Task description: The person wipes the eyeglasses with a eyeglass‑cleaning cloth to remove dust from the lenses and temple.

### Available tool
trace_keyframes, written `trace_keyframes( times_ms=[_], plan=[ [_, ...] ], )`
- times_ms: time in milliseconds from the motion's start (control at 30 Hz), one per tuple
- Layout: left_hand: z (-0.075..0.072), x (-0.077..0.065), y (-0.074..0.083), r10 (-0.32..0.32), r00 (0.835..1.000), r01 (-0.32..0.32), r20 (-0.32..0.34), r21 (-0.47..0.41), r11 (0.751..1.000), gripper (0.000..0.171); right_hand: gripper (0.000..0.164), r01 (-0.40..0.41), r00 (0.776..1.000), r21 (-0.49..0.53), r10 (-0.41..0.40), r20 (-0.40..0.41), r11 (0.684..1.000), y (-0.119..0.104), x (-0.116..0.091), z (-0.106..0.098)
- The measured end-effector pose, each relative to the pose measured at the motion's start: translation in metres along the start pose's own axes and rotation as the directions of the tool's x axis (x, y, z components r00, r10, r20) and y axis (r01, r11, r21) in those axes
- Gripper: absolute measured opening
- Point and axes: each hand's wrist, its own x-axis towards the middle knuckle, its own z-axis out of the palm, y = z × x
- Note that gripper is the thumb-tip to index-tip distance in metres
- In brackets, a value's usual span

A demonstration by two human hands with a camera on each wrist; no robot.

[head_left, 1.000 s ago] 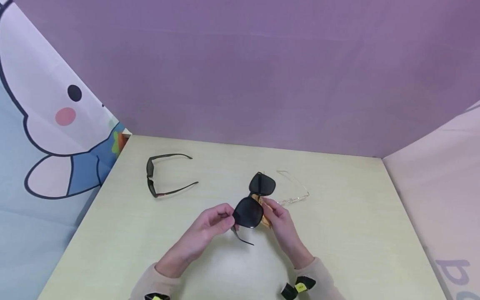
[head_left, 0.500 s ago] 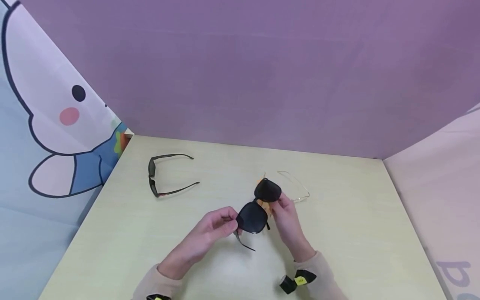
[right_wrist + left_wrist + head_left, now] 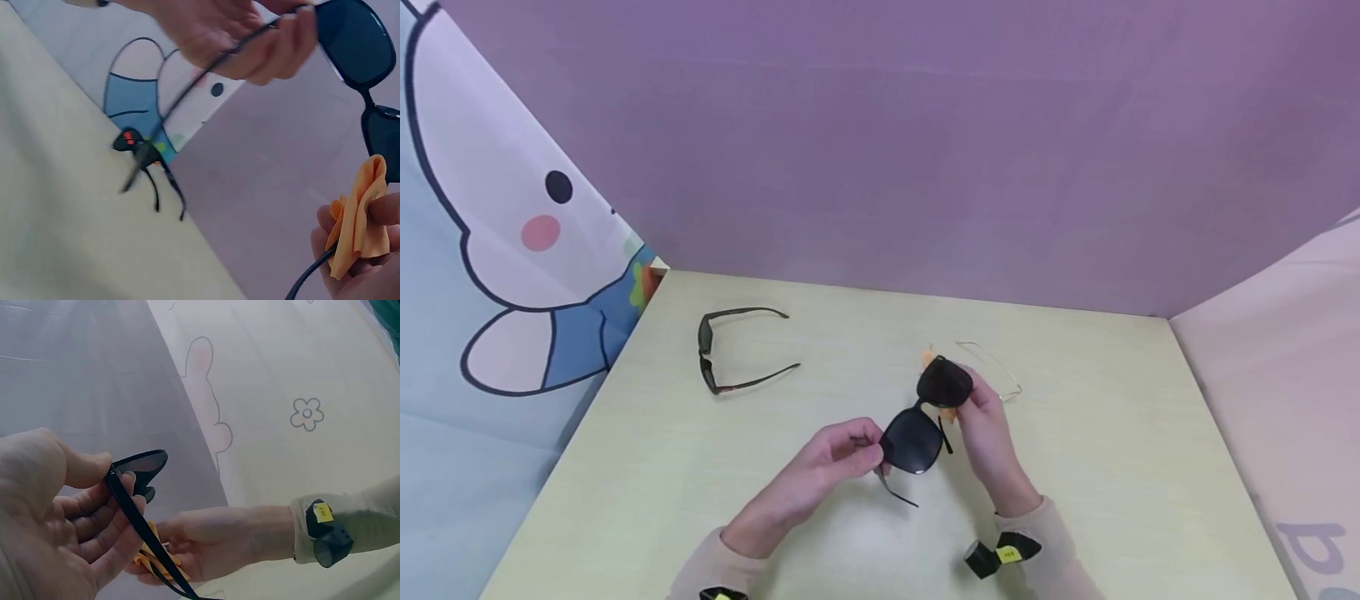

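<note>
Black sunglasses (image 3: 912,440) with dark lenses are held above the table, tilted, both lenses facing up. My left hand (image 3: 827,471) pinches them at the near outer corner, thumb against the frame; one temple arm hangs below it. At the far lens, my right hand (image 3: 991,442) grips an orange cloth (image 3: 362,219). In the right wrist view the cloth is bunched around the other temple arm, whose end sticks out beneath it. The far lens hides part of the right fingers and the cloth in the head view.
Another pair of dark sunglasses (image 3: 706,335) lies with arms unfolded at the table's back left. Thin gold-coloured glasses (image 3: 1019,388) lie just beyond my right hand, partly hidden by it. A purple cloth wall (image 3: 880,167) rises behind the pale table (image 3: 1120,467).
The sunglasses have shifted slightly right and down with both hands. My right hand and the cloth have moved from near the bridge to behind the far lens. The other glasses stay put.
</note>
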Motion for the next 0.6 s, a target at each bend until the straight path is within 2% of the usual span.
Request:
trace_keyframes(
  times_ms=[100,267,367,467,600],
  plan=[
    [0.001,0.001,-0.002,0.007,1.000,-0.007,0.005,-0.002,1.000,0.025,0.024,-0.035,0.999,0.020,0.035,0.009,0.999,0.003,-0.001,0.001],
    [0.001,0.001,-0.002,0.004,1.000,-0.004,-0.009,0.004,1.000,0.024,0.029,-0.160,0.986,0.039,0.158,0.051,0.986,0.026,-0.014,0.006],
    [0.000,0.001,-0.001,-0.008,1.000,0.008,-0.010,-0.001,1.000,0.025,0.030,-0.182,0.982,0.056,0.179,0.053,0.982,0.034,-0.017,0.007],
    [0.000,0.002,-0.002,-0.015,1.000,0.015,-0.005,-0.009,1.000,0.027,0.023,-0.144,0.989,0.045,0.143,0.025,0.989,0.027,-0.014,0.004],
    [0.002,0.002,-0.004,0.002,1.000,-0.002,0.013,-0.022,1.000,0.027,0.029,-0.063,0.998,0.060,0.063,-0.001,0.996,0.009,-0.005,0.000]
  ],
)
